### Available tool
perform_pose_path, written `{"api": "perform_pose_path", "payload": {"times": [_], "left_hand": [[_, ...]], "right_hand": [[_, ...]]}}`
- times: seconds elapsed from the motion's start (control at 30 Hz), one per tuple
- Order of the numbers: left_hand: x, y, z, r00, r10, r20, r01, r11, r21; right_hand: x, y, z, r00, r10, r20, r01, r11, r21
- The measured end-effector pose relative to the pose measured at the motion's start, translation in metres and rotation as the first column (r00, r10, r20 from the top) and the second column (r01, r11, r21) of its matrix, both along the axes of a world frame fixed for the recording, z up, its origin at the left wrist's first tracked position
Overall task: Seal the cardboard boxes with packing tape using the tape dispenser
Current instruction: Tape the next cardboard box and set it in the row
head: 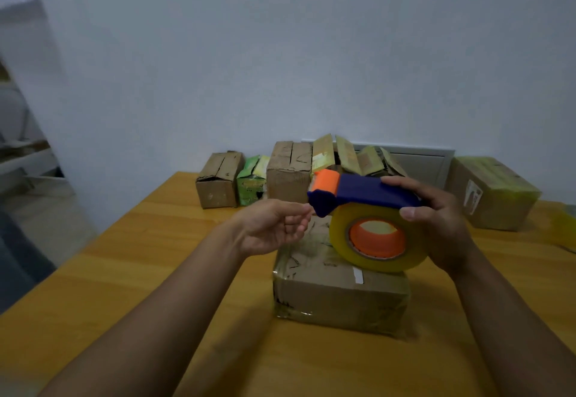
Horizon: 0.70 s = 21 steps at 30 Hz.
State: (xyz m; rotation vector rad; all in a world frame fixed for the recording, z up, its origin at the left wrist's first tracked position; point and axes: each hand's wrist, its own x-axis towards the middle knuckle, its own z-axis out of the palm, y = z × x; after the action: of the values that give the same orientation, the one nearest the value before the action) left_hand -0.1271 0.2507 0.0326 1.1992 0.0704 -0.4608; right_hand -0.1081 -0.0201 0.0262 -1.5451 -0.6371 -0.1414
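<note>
My right hand [442, 219] grips a blue and orange tape dispenser [361, 192] by its handle, with a roll of clear yellowish tape [377, 241] mounted on it. It is held in the air above a closed cardboard box [336, 290] at the table's centre, whose top and edges show shiny tape. My left hand [274, 225] is raised just left of the dispenser's front end, palm up, fingers loosely curled with the fingertips at the blue nose. Whether they pinch the tape end I cannot tell.
The wooden table [156, 272] carries more boxes along the wall: a small brown one [218, 180], a green carton [252, 183], a taller brown box [290, 172], an open-flapped box [352, 155], and a tape-wrapped box [492, 192] at far right.
</note>
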Motion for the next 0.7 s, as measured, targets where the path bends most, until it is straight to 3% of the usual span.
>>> {"api": "perform_pose_path", "payload": {"times": [0.2,0.47,0.7], "left_hand": [[-0.003,0.007,0.011,0.999,-0.026,-0.036,0.028,0.998,0.056],[-0.001,0.004,0.011,0.997,0.057,0.047,-0.065,0.981,0.183],[-0.001,0.004,0.012,0.996,0.086,0.013,-0.087,0.992,0.09]], "right_hand": [[0.001,0.001,0.007,1.0,0.015,0.004,-0.014,0.992,-0.122],[-0.001,-0.001,0.017,0.999,0.038,-0.029,-0.044,0.96,-0.278],[-0.002,0.004,0.008,0.999,0.022,-0.033,-0.031,0.961,-0.276]]}}
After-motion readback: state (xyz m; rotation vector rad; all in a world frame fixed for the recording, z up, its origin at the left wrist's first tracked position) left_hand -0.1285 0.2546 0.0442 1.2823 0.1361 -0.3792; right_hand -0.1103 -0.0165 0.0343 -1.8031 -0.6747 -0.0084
